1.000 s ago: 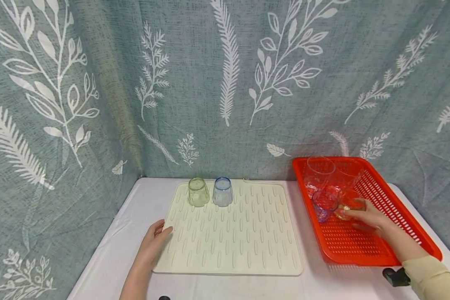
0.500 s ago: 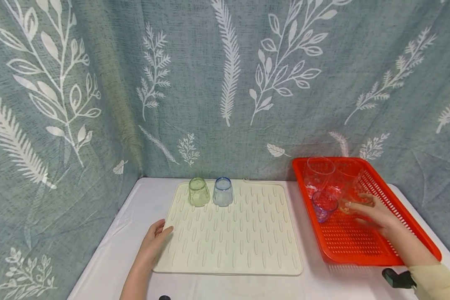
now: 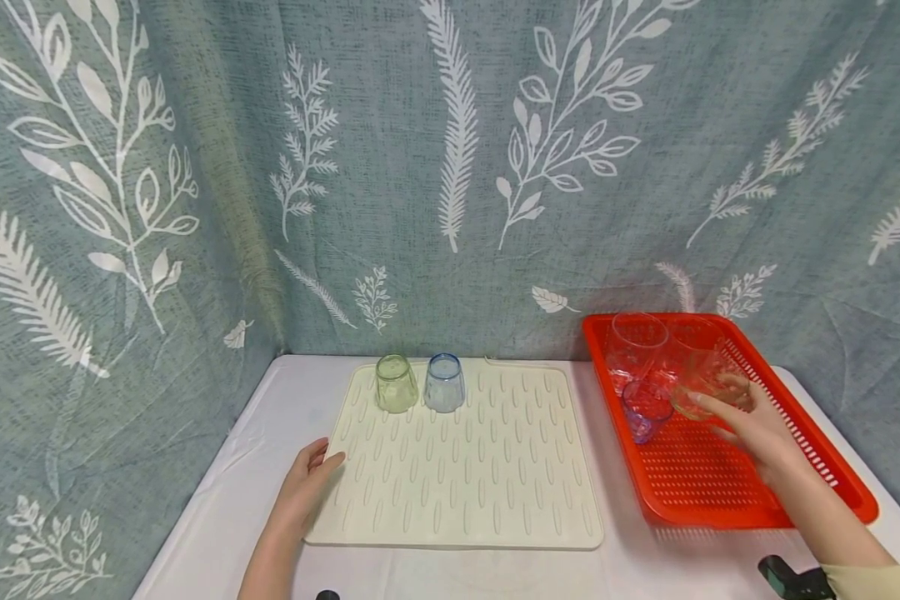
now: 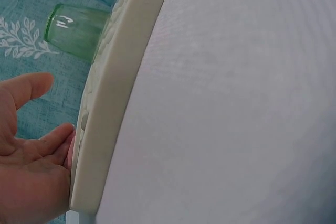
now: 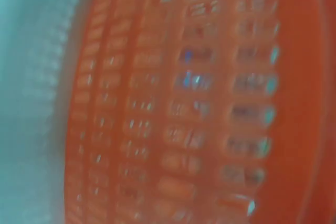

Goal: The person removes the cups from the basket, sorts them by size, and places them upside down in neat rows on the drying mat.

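Yellowish see-thru tumbler (image 3: 702, 380) is in or just over the red basket (image 3: 727, 516), R hand (image 3: 753, 425) has fingers n thumb round it. Prob light, stiff, slick if wet; imo hold the body, not the rim. L hand (image 3: 307, 483): fingers loosely apart at the mat (image 3: 480, 483) edge.

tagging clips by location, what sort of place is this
Probably a staged tabletop setup rather than a working kitchen: a leaf-patterned curtain hangs behind and beside a white table bearing a cream mat and a red basket of glasses.
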{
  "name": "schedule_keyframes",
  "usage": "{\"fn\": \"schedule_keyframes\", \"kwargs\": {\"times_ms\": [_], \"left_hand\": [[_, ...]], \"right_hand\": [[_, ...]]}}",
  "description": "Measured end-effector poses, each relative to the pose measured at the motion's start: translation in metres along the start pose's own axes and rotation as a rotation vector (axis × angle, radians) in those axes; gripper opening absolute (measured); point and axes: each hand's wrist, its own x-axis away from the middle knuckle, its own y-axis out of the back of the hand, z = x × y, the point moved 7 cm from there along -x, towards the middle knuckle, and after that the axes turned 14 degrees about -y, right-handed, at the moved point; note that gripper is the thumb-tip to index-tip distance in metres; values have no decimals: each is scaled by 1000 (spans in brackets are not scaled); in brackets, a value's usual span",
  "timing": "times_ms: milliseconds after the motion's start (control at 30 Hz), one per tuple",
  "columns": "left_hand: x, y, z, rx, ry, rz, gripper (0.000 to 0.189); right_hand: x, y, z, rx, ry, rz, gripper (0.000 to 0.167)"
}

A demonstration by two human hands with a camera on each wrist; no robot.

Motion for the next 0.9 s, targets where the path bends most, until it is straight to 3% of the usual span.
{"fn": "schedule_keyframes", "kwargs": {"times_ms": [133,267,400,600,900], "left_hand": [[1,0,-2,-1,-3,3,69],[1,0,-2,-2,-2,6,69],[2,0,-2,-11,-9,11,69],[2,0,-1,-36,-4,4,70],[5,-2,-6,-48,-19,-5,72]], "right_hand": [[13,-9,8,-122,36,19,49],[26,-24,19,-221,75,66,39],[38,-43,29,-257,95,130,41],[49,-79,36,-226,97,204,57],[60,-129,38,-180,79,250,69]]}}
